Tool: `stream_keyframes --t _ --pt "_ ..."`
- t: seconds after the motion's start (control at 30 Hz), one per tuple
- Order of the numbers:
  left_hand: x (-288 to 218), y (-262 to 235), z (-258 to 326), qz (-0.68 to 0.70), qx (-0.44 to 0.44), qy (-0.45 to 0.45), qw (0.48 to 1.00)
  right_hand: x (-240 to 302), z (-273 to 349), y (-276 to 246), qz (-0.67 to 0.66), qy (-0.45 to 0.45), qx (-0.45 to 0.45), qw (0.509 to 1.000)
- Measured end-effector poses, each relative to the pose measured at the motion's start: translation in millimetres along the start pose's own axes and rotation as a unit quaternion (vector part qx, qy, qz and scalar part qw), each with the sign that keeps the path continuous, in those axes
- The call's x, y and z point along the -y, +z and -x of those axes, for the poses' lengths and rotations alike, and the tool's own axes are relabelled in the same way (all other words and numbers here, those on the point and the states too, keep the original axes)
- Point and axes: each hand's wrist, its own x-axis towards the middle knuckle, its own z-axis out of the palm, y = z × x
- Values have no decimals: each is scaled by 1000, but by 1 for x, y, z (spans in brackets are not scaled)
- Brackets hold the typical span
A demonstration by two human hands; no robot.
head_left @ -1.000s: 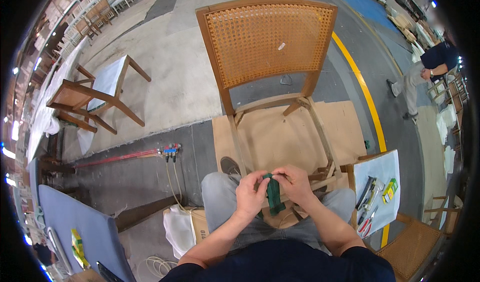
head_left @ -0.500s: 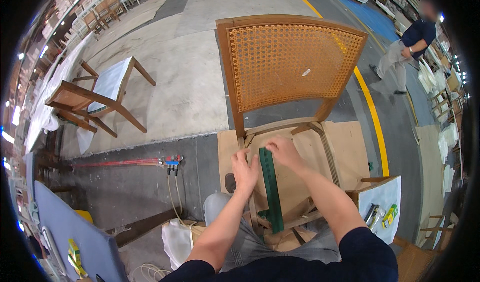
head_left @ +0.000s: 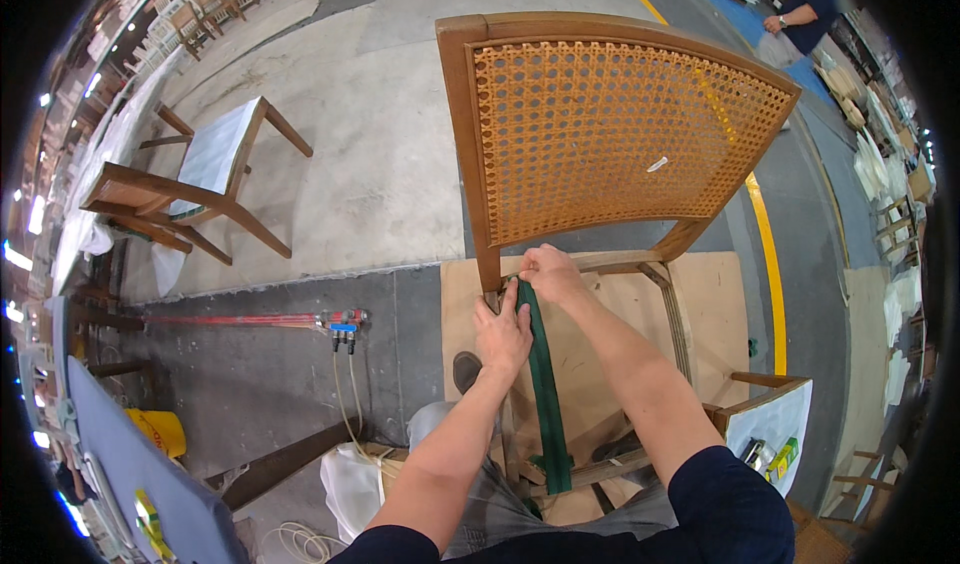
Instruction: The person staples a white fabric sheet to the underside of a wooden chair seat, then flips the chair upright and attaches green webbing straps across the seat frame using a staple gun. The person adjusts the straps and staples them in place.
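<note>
A wooden chair frame (head_left: 466, 144) with a woven cane back (head_left: 610, 134) stands before me, its seat just bare rails. A dark green webbing strap (head_left: 545, 394) runs lengthwise inside the left seat rail, its near end hanging by the front rail. At the strap's far end, close to the back post, my right hand (head_left: 552, 274) pinches with thumb and fingers together. Beside it my left hand (head_left: 503, 332) rests over the left rail, fingers extended and apart, the thumb side against the strap. The exact tip of the strap is hidden under my fingers.
Cardboard (head_left: 715, 304) lies beneath the chair. On the left are another wooden chair (head_left: 215, 154), a red air line with blue fittings (head_left: 343, 330) and a grey padded surface (head_left: 150, 464). A white-topped seat (head_left: 780, 419) holds small boxes at right. A person (head_left: 805, 14) is at the upper right.
My right hand has come in close to my left, and the strap's far end has moved toward the back left corner. The other person has walked farther off; my view has shifted.
</note>
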Motion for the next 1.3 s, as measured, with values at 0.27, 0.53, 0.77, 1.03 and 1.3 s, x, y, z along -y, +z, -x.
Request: stream_keyframes --t 0.27,0.53,0.77,1.03,1.3 --pt "-18 -4 -10 10 45 -21 999 -22 19 -13 -155 -16 -100 983" --pt "10 3 -7 -110 -34 55 992 -132 284 -72 -294 171 -252 906" --pt "-12 8 0 -127 -23 42 991 -283 578 -103 62 542 -467 696" --pt "-20 -14 -3 -71 -9 48 996 -351 591 -131 -238 454 -428 745" --pt "-22 -9 3 -97 75 -48 991 -241 525 -177 -168 326 -413 834"
